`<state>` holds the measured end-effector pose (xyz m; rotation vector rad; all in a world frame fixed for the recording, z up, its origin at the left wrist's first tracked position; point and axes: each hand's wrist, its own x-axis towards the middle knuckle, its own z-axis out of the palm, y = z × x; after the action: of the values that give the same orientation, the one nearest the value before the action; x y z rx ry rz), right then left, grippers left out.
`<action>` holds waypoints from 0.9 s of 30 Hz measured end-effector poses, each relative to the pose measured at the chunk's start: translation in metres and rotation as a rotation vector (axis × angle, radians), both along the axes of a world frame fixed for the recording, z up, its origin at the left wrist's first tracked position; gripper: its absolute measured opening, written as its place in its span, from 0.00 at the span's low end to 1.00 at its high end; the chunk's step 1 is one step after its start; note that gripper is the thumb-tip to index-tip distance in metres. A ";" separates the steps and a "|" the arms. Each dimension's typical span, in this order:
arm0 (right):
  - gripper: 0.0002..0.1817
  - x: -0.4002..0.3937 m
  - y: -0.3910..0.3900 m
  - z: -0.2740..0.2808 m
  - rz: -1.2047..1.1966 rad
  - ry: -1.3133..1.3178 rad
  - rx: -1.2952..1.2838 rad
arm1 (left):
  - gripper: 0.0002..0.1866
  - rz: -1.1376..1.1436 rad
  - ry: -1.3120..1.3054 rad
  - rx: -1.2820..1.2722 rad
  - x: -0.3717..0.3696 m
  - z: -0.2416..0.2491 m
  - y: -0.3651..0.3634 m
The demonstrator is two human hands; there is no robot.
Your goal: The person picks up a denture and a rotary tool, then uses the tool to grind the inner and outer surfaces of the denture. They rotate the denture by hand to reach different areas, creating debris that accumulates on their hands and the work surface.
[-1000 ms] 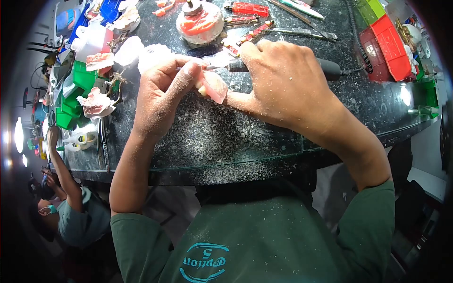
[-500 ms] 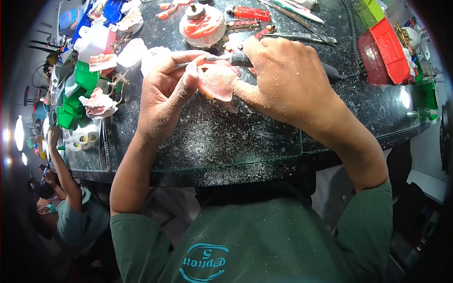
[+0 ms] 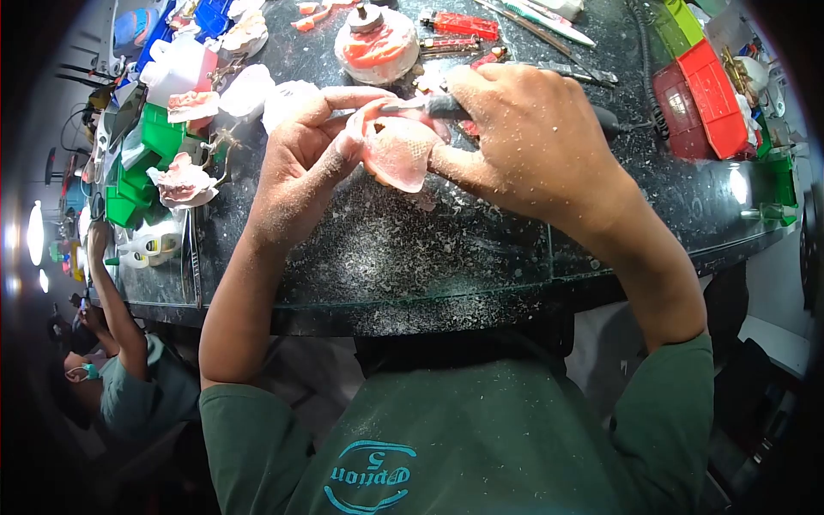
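Note:
My left hand (image 3: 296, 163) pinches a pink denture plate (image 3: 396, 152) over the dark worktop (image 3: 412, 249). The plate's broad pink underside faces me. My right hand (image 3: 524, 142) grips a grey rotary handpiece (image 3: 446, 106), whose tip lies against the top edge of the plate; a right finger also steadies the plate from the side. The handpiece's black cable (image 3: 645, 77) runs off to the upper right. White dust covers both hands and the worktop below them.
A plaster model with red wax (image 3: 375, 41) stands behind my hands. White casts and green boxes (image 3: 146, 150) crowd the left side, red and green bins (image 3: 712, 81) the right. Hand tools (image 3: 532, 26) lie at the back. Another person (image 3: 112, 360) sits at the lower left.
The pink plate was turned so its broad underside faces me, and both hands rose slightly toward the far side. The handpiece tip moved onto the plate's top edge.

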<state>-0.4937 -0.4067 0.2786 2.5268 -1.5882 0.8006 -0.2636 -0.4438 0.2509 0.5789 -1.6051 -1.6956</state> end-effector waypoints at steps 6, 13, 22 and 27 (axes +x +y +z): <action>0.28 0.000 0.001 0.001 -0.013 -0.007 0.063 | 0.25 -0.042 0.030 0.069 0.000 -0.003 0.000; 0.29 0.003 0.003 0.002 0.004 -0.018 0.076 | 0.25 -0.083 0.079 0.137 -0.001 -0.003 -0.001; 0.27 0.001 0.003 0.001 0.006 0.007 0.096 | 0.23 -0.089 0.082 0.164 -0.001 -0.005 -0.001; 0.25 -0.011 -0.007 0.019 0.097 -0.172 0.065 | 0.34 0.073 0.123 0.196 -0.004 0.004 0.000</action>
<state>-0.5046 -0.4141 0.2973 2.6634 -1.5733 1.0190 -0.2673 -0.4440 0.2544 0.6090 -1.3258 -1.8090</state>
